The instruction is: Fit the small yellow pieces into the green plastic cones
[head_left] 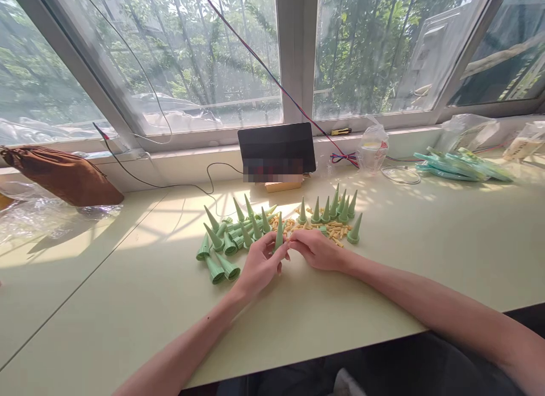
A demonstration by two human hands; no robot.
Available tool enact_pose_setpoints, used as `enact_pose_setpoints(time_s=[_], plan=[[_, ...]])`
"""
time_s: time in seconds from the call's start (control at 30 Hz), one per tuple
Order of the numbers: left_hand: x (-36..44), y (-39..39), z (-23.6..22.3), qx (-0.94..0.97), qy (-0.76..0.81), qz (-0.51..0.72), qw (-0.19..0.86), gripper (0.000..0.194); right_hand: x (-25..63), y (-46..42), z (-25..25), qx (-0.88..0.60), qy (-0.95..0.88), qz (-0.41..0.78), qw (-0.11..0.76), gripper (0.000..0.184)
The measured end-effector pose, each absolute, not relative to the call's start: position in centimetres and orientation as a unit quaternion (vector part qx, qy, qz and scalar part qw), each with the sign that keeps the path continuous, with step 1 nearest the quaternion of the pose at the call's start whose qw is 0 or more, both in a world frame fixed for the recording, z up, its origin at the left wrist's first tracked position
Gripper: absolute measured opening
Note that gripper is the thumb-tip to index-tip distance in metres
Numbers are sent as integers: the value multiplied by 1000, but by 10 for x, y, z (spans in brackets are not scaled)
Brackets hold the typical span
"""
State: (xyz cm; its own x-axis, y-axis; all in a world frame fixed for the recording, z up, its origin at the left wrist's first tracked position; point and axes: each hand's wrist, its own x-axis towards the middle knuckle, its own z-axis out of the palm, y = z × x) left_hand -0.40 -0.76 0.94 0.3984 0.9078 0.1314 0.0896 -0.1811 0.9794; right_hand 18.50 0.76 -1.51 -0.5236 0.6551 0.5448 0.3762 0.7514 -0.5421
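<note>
Near the middle of the table, my left hand is closed around a green plastic cone, its tip pointing up. My right hand meets it from the right, thumb and fingertips pinched together beside the cone; whatever is between them is too small to make out. Left of my hands, several matching cones lie on their sides with hollow ends showing, and others stand upright among them. More upright cones are grouped behind my right hand. Small tan pegs are scattered in a pile between the two groups.
A black tablet leans at the back on a small cardboard box. A brown drawstring bag and clear plastic wrap lie far left. Back right are a bagged cup, a coiled cable and teal packets.
</note>
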Motion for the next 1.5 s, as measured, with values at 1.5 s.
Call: enact_pose_setpoints(time_s=[1.5], plan=[[-3,-8,2,702,393,386,451,19,185,11,-16,-332,-867,185,322,44]])
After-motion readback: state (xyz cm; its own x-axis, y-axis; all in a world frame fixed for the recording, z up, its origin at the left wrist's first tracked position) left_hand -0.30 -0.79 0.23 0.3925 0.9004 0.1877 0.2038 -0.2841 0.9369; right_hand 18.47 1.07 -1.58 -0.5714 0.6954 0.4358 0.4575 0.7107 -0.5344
